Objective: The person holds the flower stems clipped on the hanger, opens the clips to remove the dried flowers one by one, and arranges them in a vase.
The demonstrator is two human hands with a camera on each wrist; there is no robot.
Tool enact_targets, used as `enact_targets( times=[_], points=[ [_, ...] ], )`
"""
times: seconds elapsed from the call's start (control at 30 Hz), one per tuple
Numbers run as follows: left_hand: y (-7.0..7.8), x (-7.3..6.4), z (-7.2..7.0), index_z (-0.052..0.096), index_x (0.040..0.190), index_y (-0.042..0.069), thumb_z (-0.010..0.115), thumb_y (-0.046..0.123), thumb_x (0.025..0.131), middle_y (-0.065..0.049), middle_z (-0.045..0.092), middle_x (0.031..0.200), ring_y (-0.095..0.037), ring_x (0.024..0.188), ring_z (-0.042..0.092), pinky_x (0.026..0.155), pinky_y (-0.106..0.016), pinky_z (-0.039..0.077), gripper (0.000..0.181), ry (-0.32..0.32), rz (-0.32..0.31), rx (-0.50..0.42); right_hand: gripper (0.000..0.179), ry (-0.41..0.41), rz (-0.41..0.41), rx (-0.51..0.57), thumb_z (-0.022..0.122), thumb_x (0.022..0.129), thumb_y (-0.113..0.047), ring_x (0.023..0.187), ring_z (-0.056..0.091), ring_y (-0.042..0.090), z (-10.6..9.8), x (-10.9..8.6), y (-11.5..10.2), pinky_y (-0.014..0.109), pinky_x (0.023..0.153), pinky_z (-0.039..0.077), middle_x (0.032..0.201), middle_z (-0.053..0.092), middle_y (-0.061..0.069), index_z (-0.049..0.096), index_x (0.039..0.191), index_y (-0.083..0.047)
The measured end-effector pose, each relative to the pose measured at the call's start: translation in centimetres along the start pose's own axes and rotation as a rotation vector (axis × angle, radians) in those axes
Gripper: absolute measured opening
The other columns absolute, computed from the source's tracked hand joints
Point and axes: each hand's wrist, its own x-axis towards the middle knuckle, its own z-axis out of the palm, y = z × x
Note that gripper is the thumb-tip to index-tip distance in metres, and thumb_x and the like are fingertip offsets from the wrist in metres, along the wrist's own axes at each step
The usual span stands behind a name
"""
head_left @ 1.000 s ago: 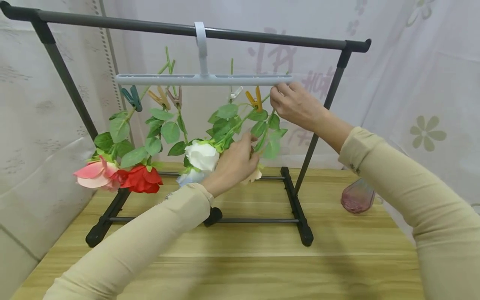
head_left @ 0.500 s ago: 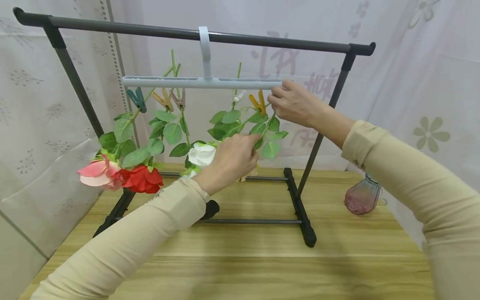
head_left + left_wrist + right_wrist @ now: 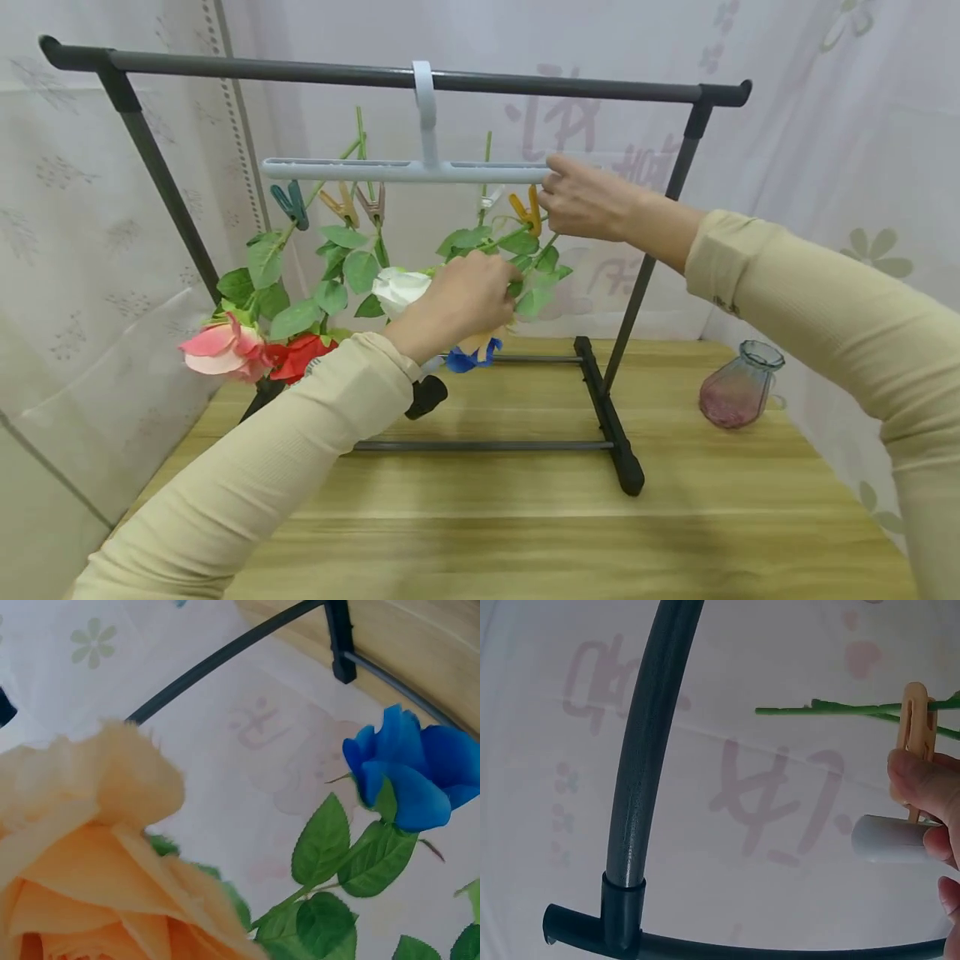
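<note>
In the head view a white hanger (image 3: 360, 172) carries artificial roses hung upside down by clothespins. At its right end my right hand (image 3: 588, 200) pinches a peach clothespin (image 3: 915, 720), seen in the right wrist view with green stems (image 3: 840, 709) between its jaws. The hanger's end lies just beside the fingers. My left hand (image 3: 468, 296) is lower, its curled fingers at the leafy stem of a rose, fingertips partly hidden by leaves. Under it show a peach rose (image 3: 112, 885) and a blue rose (image 3: 412, 769). A white rose (image 3: 400, 289) is beside the left wrist.
The hanger hooks over a dark metal rack (image 3: 300, 72) standing on a wooden table (image 3: 525, 525). Pink (image 3: 225, 348) and red roses (image 3: 300, 357) hang at left. A teal clothespin (image 3: 291, 204) and an orange clothespin (image 3: 527, 210) hold stems. A glass vase (image 3: 738, 387) stands at right.
The head view has shifted, so the rack sits slightly lower and farther right. The blue rose now shows below my left hand. My right hand stays at the hanger's right end.
</note>
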Motion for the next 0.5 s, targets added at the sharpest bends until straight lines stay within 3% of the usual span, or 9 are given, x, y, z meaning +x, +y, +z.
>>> enact_targets(
  times=[0.17, 0.23, 0.4, 0.5],
  points=[
    [0.2, 0.3, -0.5, 0.071, 0.100, 0.009, 0.053, 0.005, 0.087, -0.006, 0.065, 0.085, -0.013, 0.063, 0.050, 0.057, -0.025, 0.043, 0.022, -0.128, -0.012, -0.022, 0.015, -0.009, -0.008, 0.026, 0.066, 0.084, -0.004, 0.061, 0.038, 0.016, -0.2, 0.0, 0.2, 0.032, 0.072, 0.028, 0.071, 0.059, 0.006, 0.068, 0.070, -0.007],
    [0.2, 0.4, -0.3, 0.071, 0.103, 0.008, 0.052, 0.006, 0.088, -0.006, 0.066, 0.091, -0.014, 0.068, 0.053, 0.062, -0.026, 0.044, 0.024, -0.173, -0.019, -0.044, 0.013, -0.015, -0.009, 0.034, 0.066, 0.084, -0.004, 0.062, 0.037, 0.016, -0.2, -0.1, 0.1, 0.032, 0.072, 0.028, 0.072, 0.059, 0.006, 0.069, 0.071, -0.007],
    [0.0, 0.2, 0.5, 0.066, 0.117, 0.008, 0.050, 0.007, 0.092, -0.008, 0.066, 0.112, -0.017, 0.085, 0.062, 0.069, -0.027, 0.048, 0.030, -0.180, -0.016, -0.105, 0.009, 0.002, 0.006, 0.029, 0.063, 0.087, -0.002, 0.066, 0.032, 0.017, -0.2, -0.5, 0.0, 0.031, 0.069, 0.027, 0.073, 0.050, 0.007, 0.067, 0.078, -0.003],
    [-0.4, 0.0, 0.6, 0.062, 0.123, 0.007, 0.048, 0.005, 0.091, -0.009, 0.062, 0.123, -0.016, 0.076, 0.061, 0.063, -0.025, 0.045, 0.035, -0.150, 0.001, -0.143, 0.007, 0.033, 0.032, 0.029, 0.061, 0.089, 0.000, 0.068, 0.031, 0.019, 0.0, -1.0, 0.1, 0.030, 0.067, 0.028, 0.076, 0.048, 0.008, 0.066, 0.083, -0.002]
  ],
)
